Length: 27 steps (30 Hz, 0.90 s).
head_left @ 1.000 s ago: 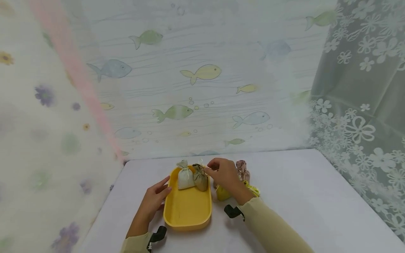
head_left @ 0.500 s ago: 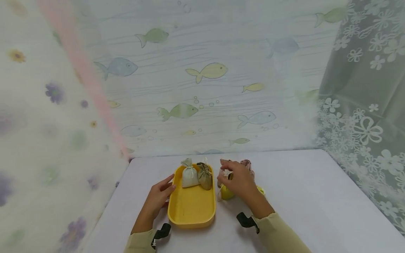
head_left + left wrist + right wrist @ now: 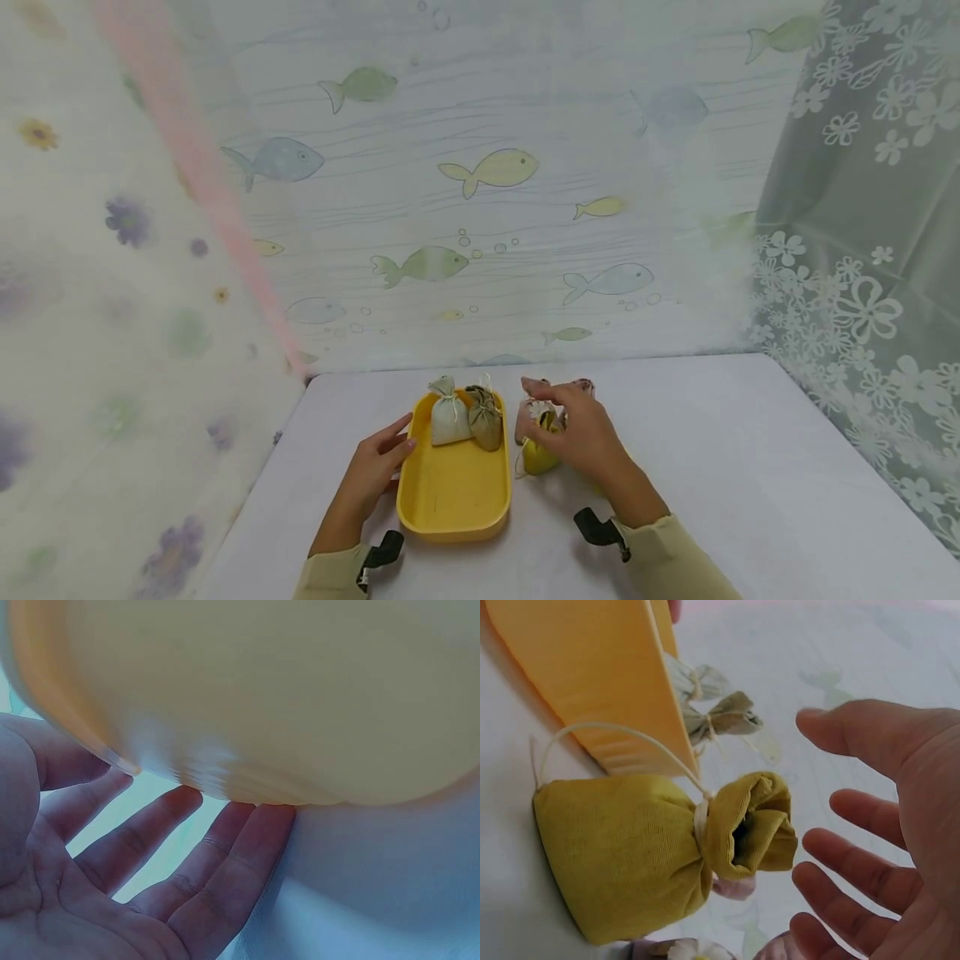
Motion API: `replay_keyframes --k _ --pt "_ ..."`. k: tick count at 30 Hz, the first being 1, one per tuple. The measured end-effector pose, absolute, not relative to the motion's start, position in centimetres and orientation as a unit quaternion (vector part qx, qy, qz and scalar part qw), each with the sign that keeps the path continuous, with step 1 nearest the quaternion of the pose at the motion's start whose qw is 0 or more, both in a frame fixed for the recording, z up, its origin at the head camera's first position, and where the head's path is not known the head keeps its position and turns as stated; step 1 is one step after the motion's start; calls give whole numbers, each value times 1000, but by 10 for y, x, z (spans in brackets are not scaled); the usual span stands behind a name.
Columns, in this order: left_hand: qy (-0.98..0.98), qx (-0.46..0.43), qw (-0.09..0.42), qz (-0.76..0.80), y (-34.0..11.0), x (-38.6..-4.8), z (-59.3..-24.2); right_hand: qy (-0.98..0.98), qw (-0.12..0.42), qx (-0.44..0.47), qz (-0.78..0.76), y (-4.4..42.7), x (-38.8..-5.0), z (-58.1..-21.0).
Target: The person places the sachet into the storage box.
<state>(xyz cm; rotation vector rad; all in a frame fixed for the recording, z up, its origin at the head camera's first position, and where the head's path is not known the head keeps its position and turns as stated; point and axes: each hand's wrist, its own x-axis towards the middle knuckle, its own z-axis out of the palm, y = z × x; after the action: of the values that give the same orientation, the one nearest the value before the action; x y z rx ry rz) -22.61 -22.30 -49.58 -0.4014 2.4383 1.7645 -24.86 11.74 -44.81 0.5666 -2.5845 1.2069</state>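
My left hand (image 3: 372, 467) rests against the left side of a yellow tray (image 3: 453, 529). In the left wrist view, its extended fingertips (image 3: 184, 796) touch the tray's outer wall. Inside the tray's far end lean a pale grey drawstring pouch (image 3: 450, 419) and an olive-brown drawstring pouch (image 3: 486, 423). My right hand (image 3: 588, 429) hovers at a mustard-yellow drawstring pouch (image 3: 538, 458), just right of the tray. In the right wrist view, thumb and fingers are spread around the gathered neck of this yellow pouch (image 3: 622, 855), with a gap between.
Behind the yellow pouch stand a pinkish pouch (image 3: 527, 414) and another dark pink pouch (image 3: 585, 386), partly hidden by my right hand. A white table (image 3: 750, 467) carries everything. Printed curtains (image 3: 487, 208) hang behind and on both sides.
My right hand has moved right, from beside the olive-brown pouch in the tray to the yellow pouch, its fingers now parted. The left hand stays at the tray. The view has shifted slightly.
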Motion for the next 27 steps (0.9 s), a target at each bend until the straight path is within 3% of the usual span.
replay_keyframes --k 16,27 --pt "795 -128 54 590 -225 -219 -507 -919 47 173 351 133 -246 -467" --pt "802 -122 46 583 -225 -227 -500 -927 48 182 324 132 -250 -466"
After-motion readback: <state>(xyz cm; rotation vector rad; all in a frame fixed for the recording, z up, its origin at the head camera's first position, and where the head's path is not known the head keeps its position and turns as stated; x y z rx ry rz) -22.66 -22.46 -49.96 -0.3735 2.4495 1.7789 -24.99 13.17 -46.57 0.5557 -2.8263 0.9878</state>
